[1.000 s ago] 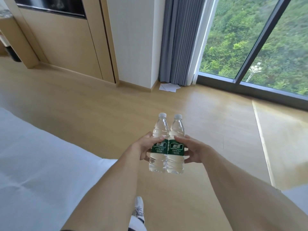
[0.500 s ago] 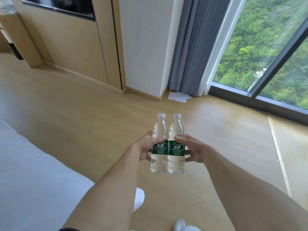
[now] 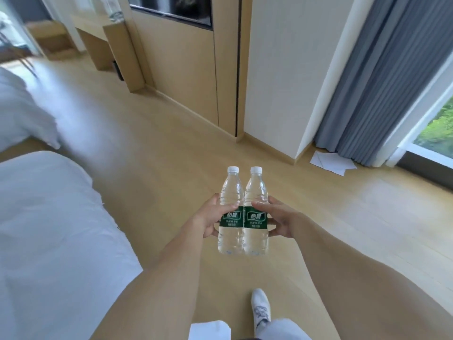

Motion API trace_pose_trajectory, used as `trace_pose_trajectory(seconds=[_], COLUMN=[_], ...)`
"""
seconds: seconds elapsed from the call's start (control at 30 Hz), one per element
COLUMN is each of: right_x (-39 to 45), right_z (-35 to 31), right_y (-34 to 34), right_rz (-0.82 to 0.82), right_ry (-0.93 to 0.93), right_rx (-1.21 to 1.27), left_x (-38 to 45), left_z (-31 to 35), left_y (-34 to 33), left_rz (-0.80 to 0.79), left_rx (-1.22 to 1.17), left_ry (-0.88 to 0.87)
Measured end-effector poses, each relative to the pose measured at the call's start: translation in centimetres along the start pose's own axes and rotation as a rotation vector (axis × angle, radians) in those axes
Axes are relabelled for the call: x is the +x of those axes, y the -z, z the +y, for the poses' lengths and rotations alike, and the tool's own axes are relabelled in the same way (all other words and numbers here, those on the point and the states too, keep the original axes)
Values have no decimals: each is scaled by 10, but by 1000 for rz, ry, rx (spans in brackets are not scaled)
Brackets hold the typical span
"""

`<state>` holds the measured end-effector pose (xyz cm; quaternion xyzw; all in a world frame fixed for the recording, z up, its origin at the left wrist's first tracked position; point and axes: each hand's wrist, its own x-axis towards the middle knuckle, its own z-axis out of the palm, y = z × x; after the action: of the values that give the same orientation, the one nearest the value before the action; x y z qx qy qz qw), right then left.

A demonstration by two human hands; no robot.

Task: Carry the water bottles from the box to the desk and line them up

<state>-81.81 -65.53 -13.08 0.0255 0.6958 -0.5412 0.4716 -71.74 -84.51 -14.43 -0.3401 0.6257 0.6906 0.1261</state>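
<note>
You clamp your left hand [image 3: 208,218] and right hand [image 3: 282,220] on two upright water bottles [image 3: 242,214], pressed side by side so neither slips, mid-air over the wood floor [image 3: 152,153], carrying toward the counter [image 3: 107,28].

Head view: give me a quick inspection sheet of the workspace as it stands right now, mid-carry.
Surface: wooden floor underfoot; wooden desk far at upper left, blurred.
Job's things: left bottle and right bottle, upright, capped, side by side and touching, held in the air; box not in view.
Clutter: white papers on the floor by the curtain.
Grippers: left hand grips the left bottle, right hand grips the right bottle, both at the green labels.
Cables: nothing seen.
Surroundings: white bed on the left, grey curtain, window, white shoe below.
</note>
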Motion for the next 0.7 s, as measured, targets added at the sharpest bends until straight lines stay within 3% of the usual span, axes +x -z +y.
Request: trace_pose_trajectory(seconds=[0.3,0.7], right_x=[95,210], right_z=[-136,-274], right_y=[19,-68], right_rz=[-186,-302], right_ry=[106,191], right_rx=[-104,-240], left_x=[68,136], left_z=[101,182], left_y=[27,155], left_rz=[182,361], left_rx=[-118,-202], left_ry=[-93,-191])
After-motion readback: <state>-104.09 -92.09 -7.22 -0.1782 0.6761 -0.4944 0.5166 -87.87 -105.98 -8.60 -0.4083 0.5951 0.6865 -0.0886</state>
